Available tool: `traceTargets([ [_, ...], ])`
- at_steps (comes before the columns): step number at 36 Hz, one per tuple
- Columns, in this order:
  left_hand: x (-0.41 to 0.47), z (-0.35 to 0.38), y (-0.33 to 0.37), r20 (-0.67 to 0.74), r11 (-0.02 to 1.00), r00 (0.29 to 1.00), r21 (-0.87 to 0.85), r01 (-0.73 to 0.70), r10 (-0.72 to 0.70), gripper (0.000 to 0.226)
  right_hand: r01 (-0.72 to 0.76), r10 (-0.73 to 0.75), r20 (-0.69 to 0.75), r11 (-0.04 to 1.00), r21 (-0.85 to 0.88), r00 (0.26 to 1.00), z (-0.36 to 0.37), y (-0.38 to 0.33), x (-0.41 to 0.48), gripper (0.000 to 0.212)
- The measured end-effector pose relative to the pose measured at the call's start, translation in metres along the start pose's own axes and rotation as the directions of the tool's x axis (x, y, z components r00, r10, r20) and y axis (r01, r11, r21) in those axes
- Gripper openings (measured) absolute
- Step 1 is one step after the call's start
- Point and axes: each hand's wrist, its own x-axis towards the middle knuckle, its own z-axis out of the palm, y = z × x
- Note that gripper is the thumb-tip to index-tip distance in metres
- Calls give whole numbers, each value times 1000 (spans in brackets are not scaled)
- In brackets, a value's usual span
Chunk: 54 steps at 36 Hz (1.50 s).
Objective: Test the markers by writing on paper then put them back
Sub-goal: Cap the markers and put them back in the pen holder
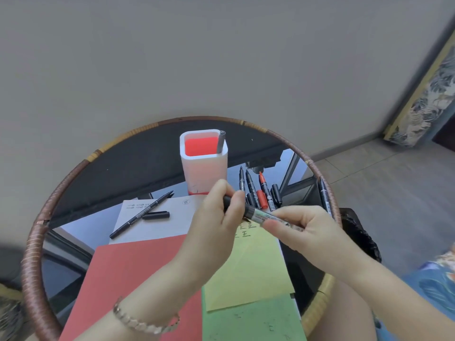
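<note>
A black marker (256, 214) with a pale label is held level above the yellow paper (248, 267). My left hand (216, 217) pinches its black cap end, and my right hand (302, 230) grips its barrel. Black test marks show on the yellow paper just under the marker. The white pen holder (204, 168), red inside, stands behind with one grey pen (220, 141) in it. Several uncapped markers and loose caps (261, 193) lie to the holder's right, one of them red.
An uncapped black marker (141, 214) and its cap (155, 215) lie on a white sheet (177, 217). Red paper (128, 279) and green paper (248, 321) lie nearer me. Another marker (325, 195) rests by the rattan rim (37, 242) of the round glass table.
</note>
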Motion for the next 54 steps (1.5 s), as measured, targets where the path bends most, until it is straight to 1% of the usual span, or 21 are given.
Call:
traceTargets([
  [3,14,20,-2,104,1000,994,23,16,-18,27,39,-38,9,942,-332,999,-11,9,-2,22],
  [5,20,36,0,187,996,982,83,-30,14,24,55,-60,2,915,-399,998,-21,13,-2,21],
  [7,28,50,7,237,988,971,141,-59,24,20,57,-111,-113,915,-399,987,-37,18,-4,22],
  [9,39,59,10,244,963,969,252,-90,27,25,16,-171,-311,897,-442,935,-60,31,-5,22],
  [11,54,65,5,241,867,969,472,-158,46,36,-93,-164,-467,873,-479,869,-86,49,-4,23],
  [13,67,70,-6,326,667,945,700,-255,18,49,-213,-89,-547,860,-464,832,-111,72,-1,24],
  [15,75,74,-16,420,479,905,810,-339,-71,54,-329,21,-586,843,-424,810,-131,98,3,28],
  [16,78,75,-20,434,435,894,830,-349,-111,54,-383,71,-600,827,-412,797,-139,110,4,31],
  [20,86,80,-28,414,423,898,848,-321,-147,47,-521,199,-629,763,-383,752,-151,137,3,45],
  [23,87,81,-29,413,354,908,861,-366,-65,43,-463,159,-597,790,-401,787,-138,135,5,34],
  [25,83,80,-27,410,370,912,847,-380,-2,40,-400,109,-568,816,-418,816,-123,127,9,27],
  [26,80,79,-26,393,421,919,826,-374,44,37,-367,86,-553,829,-421,828,-114,122,12,24],
  [28,72,74,-18,287,610,947,728,-313,143,27,-313,45,-518,841,-442,854,-98,111,17,21],
  [30,64,66,-7,166,803,975,556,-215,146,22,-296,26,-485,820,-490,874,-84,101,22,21],
  [32,56,56,1,97,901,988,409,-147,117,27,-317,37,-464,778,-543,885,-73,94,28,27],
  [35,44,35,7,-21,967,997,243,-73,81,32,-365,60,-457,698,-616,887,-62,87,37,32],
  [38,32,14,4,-88,990,996,141,-14,26,31,-410,99,-464,649,-640,880,-54,84,44,33],
  [41,20,-5,-1,-151,994,985,61,91,-81,27,-420,109,-472,658,-626,875,-49,83,48,32],
  [48,-5,-30,-11,-251,957,926,-140,253,-282,20,-184,7,-367,873,-451,930,-25,53,38,32],
  [52,-5,-39,-11,-196,788,846,-511,343,-496,19,-43,-48,-243,934,-354,969,-6,23,29,25],
  [54,-4,-44,-11,-155,695,829,-638,331,-537,17,28,-83,-183,958,-285,980,3,10,23,23],
])
